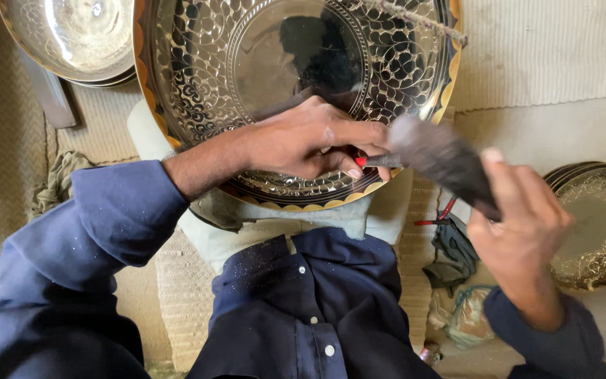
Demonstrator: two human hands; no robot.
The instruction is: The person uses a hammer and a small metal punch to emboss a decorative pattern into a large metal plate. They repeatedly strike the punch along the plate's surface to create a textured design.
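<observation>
Left hand (pixel 310 140) grips red-tipped punch (pixel 380 161) on engraved tray (pixel 198 84); right hand (pixel 520 224) grips mallet (pixel 443 161) at punch.

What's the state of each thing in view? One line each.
Engraved brass plate: tilted up, propped in lap.
Left hand: pinching red-tipped chisel against plate rim.
Right hand: gripping dark mallet, motion-blurred.
Plate stack: lying flat at right.
Second plate: lying behind.

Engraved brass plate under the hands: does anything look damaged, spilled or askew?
No damage shows on the engraved brass plate. Fine pale specks dust the dark blue shirt. The left hand holds a red-tipped tool; the right hand's mallet is blurred.
</observation>
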